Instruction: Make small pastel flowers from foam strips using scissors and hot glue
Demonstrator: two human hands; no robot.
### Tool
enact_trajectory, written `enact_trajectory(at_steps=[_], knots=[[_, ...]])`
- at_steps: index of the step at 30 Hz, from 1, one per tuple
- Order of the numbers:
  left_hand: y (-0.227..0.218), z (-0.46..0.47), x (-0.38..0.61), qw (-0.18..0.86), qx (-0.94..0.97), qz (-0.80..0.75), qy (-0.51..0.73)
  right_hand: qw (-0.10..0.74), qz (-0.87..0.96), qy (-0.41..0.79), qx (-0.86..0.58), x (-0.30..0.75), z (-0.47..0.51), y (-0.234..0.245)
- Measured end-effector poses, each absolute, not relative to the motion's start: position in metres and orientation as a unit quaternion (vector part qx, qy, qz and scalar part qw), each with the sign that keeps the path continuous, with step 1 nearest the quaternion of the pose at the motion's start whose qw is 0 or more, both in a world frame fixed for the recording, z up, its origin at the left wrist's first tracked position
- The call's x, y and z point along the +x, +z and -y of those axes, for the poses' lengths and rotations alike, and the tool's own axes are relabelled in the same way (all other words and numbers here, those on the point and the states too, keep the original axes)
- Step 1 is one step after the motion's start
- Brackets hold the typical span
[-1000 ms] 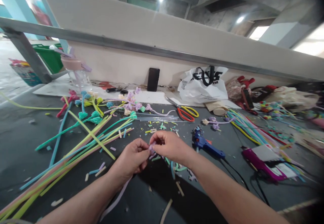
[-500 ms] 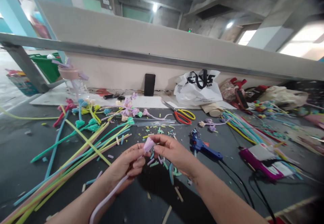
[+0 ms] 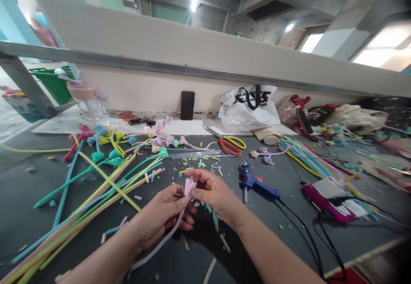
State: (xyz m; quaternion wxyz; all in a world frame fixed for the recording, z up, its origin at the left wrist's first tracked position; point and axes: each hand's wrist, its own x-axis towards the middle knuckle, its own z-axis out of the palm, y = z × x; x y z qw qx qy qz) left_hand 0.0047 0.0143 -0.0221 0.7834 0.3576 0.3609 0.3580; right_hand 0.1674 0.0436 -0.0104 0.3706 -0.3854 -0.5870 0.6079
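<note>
My left hand (image 3: pixel 163 213) is closed around a lilac foam stem (image 3: pixel 160 243) with a small frilled tip (image 3: pixel 189 185), held just above the dark table (image 3: pixel 38 190). The stem trails down past my wrist. My right hand (image 3: pixel 212 192) pinches the frilled tip from the right with thumb and fingers. Both hands meet at the middle of the view. Small coloured foam offcuts (image 3: pixel 199 164) lie scattered just beyond them.
Long coloured foam sticks (image 3: pixel 96 194) fan out at left, some with flower tips (image 3: pixel 112 140). A blue glue gun (image 3: pixel 253 181) lies to the right, red and yellow scissors (image 3: pixel 229 143) behind it. A white bag (image 3: pixel 248 108), a phone (image 3: pixel 187 104) and a purple tool (image 3: pixel 327 198) stand further off.
The hands have lifted the lilac stem off the table and its frilled tip now stands upright between the fingers. The view has shifted slightly.
</note>
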Motion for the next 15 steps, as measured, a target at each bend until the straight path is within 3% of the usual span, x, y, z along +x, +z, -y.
enact_trajectory(at_steps=[15], knots=[[-0.0233, -0.0117, 0.0110, 0.738, 0.385, -0.417, 0.364, 0.358, 0.605, 0.588, -0.401, 0.1624, -0.0372, -0.0119]])
